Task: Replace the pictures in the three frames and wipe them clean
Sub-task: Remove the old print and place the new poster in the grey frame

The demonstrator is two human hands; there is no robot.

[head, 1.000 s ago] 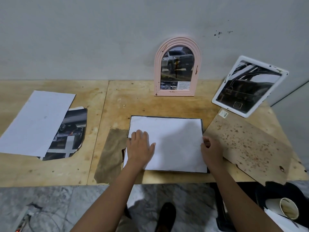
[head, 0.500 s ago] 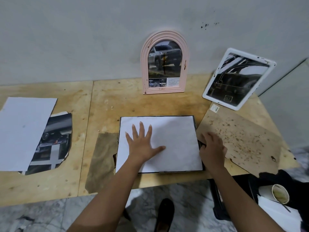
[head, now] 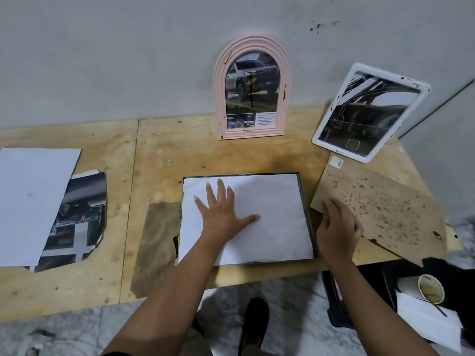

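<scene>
A black frame (head: 306, 214) lies face down at the table's front edge with a white sheet (head: 277, 217) laid in it. My left hand (head: 223, 214) presses flat on that sheet, fingers spread. My right hand (head: 338, 227) curls over the near left corner of the speckled brown backing board (head: 390, 209), which lies just right of the frame; its thumb is hidden. A pink arched frame (head: 220, 98) with a car picture leans on the wall. A white rectangular frame (head: 370, 156) with a dark picture leans at the back right.
On the left of the plywood table (head: 159, 155) lie a loose white sheet (head: 33, 201) and a torn car picture (head: 77, 222) partly under it. A dark brown patch (head: 156, 240) sits left of the black frame. A used paper cup (head: 431, 289) stands low at the right.
My right hand has moved from the black frame's right edge onto the backing board's corner. My left hand has spread its fingers and stays flat on the sheet.
</scene>
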